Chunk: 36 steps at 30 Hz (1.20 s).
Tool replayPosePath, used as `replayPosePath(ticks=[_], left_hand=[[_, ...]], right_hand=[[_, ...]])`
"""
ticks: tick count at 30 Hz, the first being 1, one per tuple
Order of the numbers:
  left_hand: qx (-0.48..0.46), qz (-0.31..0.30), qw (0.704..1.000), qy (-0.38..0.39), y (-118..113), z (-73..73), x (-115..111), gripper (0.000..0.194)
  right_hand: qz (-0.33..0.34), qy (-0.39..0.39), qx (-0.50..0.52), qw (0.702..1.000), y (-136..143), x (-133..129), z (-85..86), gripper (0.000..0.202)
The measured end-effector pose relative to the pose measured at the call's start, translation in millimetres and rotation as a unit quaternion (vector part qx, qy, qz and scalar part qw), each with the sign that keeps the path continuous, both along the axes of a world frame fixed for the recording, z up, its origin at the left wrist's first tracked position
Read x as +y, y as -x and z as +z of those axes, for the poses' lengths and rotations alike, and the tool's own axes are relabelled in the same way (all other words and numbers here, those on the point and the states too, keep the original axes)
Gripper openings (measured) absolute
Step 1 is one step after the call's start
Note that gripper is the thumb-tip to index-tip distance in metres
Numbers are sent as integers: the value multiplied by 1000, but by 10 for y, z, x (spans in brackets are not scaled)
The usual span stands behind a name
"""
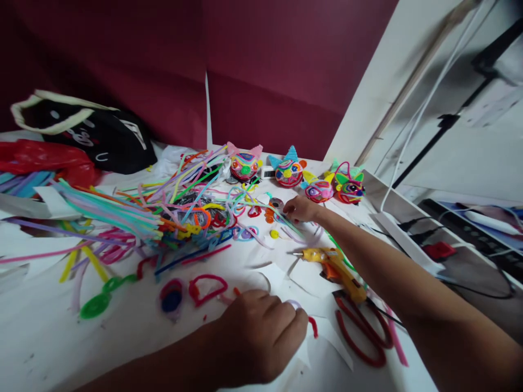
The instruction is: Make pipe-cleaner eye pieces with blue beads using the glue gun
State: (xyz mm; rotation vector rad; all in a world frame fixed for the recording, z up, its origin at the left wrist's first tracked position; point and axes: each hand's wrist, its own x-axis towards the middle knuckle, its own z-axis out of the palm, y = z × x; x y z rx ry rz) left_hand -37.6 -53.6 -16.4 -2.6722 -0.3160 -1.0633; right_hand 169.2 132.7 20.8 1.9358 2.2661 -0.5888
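Observation:
My left hand [267,332] is closed low over the near side of the table, knuckles up. A short red pipe cleaner piece [313,327] shows just beyond its fingertips; what the fingers hold, if anything, is hidden. Farther back, my right hand [301,209] has its fingers bent together beside a round grey disc [277,203] and loose pipe cleaners; its grip is too small to make out. Between the hands lies a yellow hot glue gun [335,262], nozzle to the left. Red-handled scissors [368,332] rest below it. A bent pink-red pipe cleaner loop [207,288] lies left of my left hand.
Several colourful animal heads with pointed ears stand at the back, among them a blue-eared one [288,170]. Bundled pipe cleaners [110,209] cover the left. A black bag [98,130] stands behind them. At right, a white tray [402,234] holds cables.

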Motion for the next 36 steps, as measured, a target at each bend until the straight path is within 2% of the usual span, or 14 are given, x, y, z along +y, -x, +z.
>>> replayPosePath(ticks=[7, 11, 17, 23, 27, 31, 34, 36], left_hand=[[20, 7, 1000, 14, 14, 9, -18, 16], [15, 8, 1000, 11, 7, 6, -11, 15], [11, 10, 1000, 6, -4, 13, 4, 16], [4, 4, 1000, 5, -29, 24, 2, 13], [-7, 2, 1000, -6, -50, -16, -1, 16], [-8, 12, 1000, -22, -56, -53, 4, 13], [-6, 10, 999, -34, -51, -55, 16, 13], [-4, 12, 999, -33, -50, -47, 25, 14]], right_hand=[[23, 23, -3, 999, 28, 105, -45, 25], [13, 23, 19, 999, 44, 121, -69, 24], [-65, 20, 88, 994, -43, 88, -84, 23], [-129, -62, 213, 966, -170, 23, 31, 17], [-97, -11, 321, 942, 2, -209, 57, 25], [-37, 66, 386, 920, 354, -438, -36, 36], [5, 98, 405, 909, 548, -469, -118, 30], [16, 89, 411, 907, 581, -439, -139, 24]])
